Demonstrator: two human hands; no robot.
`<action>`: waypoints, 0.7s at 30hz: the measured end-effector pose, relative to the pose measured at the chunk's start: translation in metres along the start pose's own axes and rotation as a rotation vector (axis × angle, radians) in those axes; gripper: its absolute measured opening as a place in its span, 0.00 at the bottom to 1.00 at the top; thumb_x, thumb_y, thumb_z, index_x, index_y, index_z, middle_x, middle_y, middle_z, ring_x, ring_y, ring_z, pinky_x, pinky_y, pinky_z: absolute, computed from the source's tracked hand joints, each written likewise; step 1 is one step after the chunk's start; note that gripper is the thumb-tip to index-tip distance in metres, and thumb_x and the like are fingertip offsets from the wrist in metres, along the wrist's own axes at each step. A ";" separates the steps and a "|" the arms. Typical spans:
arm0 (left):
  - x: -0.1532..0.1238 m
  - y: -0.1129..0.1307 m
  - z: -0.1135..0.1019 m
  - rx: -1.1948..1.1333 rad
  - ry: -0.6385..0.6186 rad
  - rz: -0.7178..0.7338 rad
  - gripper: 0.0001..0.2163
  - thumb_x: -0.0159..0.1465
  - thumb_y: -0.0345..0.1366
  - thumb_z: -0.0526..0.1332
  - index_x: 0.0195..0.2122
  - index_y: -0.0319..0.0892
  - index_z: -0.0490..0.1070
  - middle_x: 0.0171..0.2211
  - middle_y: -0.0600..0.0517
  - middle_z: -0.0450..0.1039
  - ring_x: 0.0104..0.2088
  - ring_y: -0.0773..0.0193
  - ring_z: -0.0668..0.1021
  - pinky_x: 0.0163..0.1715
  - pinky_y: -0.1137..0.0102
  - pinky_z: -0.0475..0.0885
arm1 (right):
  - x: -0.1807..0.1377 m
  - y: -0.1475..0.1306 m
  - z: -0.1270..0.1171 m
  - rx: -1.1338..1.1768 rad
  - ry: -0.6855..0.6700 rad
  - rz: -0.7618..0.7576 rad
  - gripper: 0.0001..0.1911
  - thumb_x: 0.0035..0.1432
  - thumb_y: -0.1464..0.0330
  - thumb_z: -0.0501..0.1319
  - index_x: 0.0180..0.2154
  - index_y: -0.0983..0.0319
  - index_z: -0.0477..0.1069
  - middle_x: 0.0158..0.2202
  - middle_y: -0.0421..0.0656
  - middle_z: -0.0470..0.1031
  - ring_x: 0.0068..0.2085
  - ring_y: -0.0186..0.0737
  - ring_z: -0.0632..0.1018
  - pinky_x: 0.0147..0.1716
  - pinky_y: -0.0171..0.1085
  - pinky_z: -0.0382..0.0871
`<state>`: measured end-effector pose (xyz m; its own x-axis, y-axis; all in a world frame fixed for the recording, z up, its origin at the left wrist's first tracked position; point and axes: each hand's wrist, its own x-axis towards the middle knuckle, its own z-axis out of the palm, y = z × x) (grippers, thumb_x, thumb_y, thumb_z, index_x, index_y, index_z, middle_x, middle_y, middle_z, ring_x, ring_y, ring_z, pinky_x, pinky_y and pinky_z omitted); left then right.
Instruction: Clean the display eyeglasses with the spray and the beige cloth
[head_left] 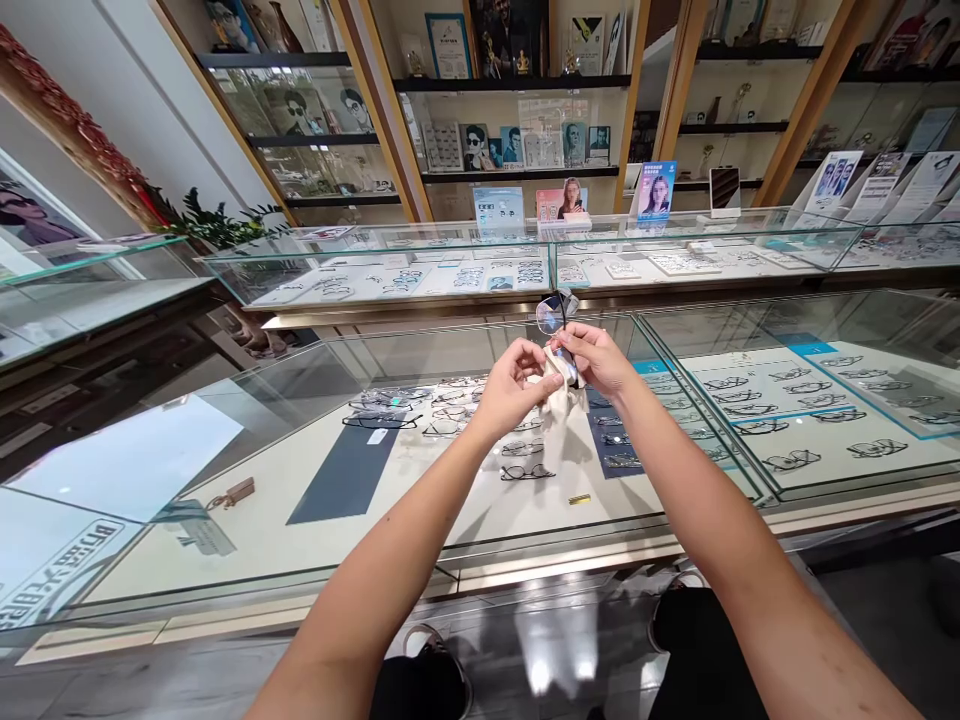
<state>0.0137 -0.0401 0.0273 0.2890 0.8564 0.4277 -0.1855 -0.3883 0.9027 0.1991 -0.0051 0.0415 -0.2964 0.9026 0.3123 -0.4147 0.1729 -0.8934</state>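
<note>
Out in front of me, above the glass display case, I hold a pair of eyeglasses and a pale cleaning cloth. My right hand pinches the glasses, with one round lens and a dark temple sticking up past its fingertips. Thumb and fingers of my left hand are closed on the cloth, close beside the right hand. The cloth hangs down below both hands, and its folds hide part of the frame.
Beneath my hands the glass display case holds rows of eyeglasses. A keychain lies toward its left end. Behind runs a second glass case with advertising cards on top. Shelves line the wall.
</note>
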 end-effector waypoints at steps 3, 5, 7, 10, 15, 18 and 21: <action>-0.002 -0.006 0.008 -0.077 0.083 -0.013 0.32 0.51 0.47 0.84 0.41 0.47 0.60 0.38 0.56 0.77 0.29 0.71 0.74 0.25 0.77 0.69 | -0.001 0.004 0.007 0.061 0.022 -0.005 0.25 0.44 0.49 0.86 0.29 0.59 0.81 0.33 0.39 0.81 0.35 0.34 0.77 0.38 0.33 0.73; -0.002 -0.009 0.013 -0.133 0.115 -0.033 0.35 0.51 0.50 0.84 0.42 0.48 0.58 0.36 0.55 0.81 0.29 0.69 0.77 0.28 0.76 0.71 | -0.001 0.007 0.010 0.098 0.031 0.009 0.26 0.44 0.49 0.86 0.30 0.59 0.80 0.34 0.40 0.82 0.35 0.34 0.77 0.37 0.33 0.74; -0.003 -0.011 0.017 -0.166 0.122 -0.082 0.35 0.51 0.53 0.84 0.43 0.48 0.59 0.32 0.56 0.81 0.27 0.67 0.78 0.29 0.74 0.72 | -0.002 0.009 0.012 0.129 0.041 0.014 0.26 0.44 0.49 0.86 0.30 0.59 0.79 0.35 0.40 0.82 0.35 0.35 0.77 0.38 0.33 0.75; -0.006 -0.010 0.020 -0.166 0.082 -0.157 0.32 0.54 0.58 0.82 0.44 0.43 0.69 0.30 0.54 0.81 0.27 0.66 0.78 0.30 0.73 0.72 | -0.002 0.012 0.014 0.139 0.058 -0.011 0.26 0.44 0.50 0.86 0.31 0.59 0.78 0.35 0.39 0.81 0.36 0.35 0.78 0.39 0.33 0.75; -0.010 -0.006 0.025 -0.148 0.089 -0.092 0.30 0.56 0.58 0.81 0.47 0.39 0.79 0.39 0.50 0.83 0.35 0.65 0.79 0.38 0.72 0.74 | -0.003 0.016 0.021 0.177 0.060 -0.026 0.26 0.43 0.52 0.87 0.30 0.59 0.77 0.34 0.39 0.80 0.38 0.35 0.78 0.42 0.34 0.76; -0.010 -0.005 0.026 -0.140 0.136 -0.040 0.31 0.56 0.59 0.81 0.48 0.40 0.80 0.41 0.49 0.83 0.38 0.63 0.80 0.40 0.71 0.74 | -0.004 0.018 0.026 0.213 0.042 -0.008 0.26 0.44 0.52 0.87 0.30 0.59 0.76 0.35 0.38 0.80 0.37 0.34 0.78 0.42 0.33 0.76; -0.009 -0.005 0.024 -0.102 0.206 -0.016 0.30 0.57 0.61 0.79 0.46 0.39 0.81 0.38 0.50 0.81 0.35 0.64 0.78 0.37 0.71 0.73 | -0.006 0.018 0.031 0.213 0.021 0.003 0.26 0.44 0.52 0.87 0.30 0.59 0.77 0.38 0.39 0.82 0.35 0.32 0.77 0.39 0.33 0.75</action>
<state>0.0347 -0.0546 0.0203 0.0966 0.9176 0.3857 -0.2798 -0.3468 0.8952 0.1665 -0.0201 0.0336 -0.2806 0.9116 0.3005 -0.5873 0.0846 -0.8049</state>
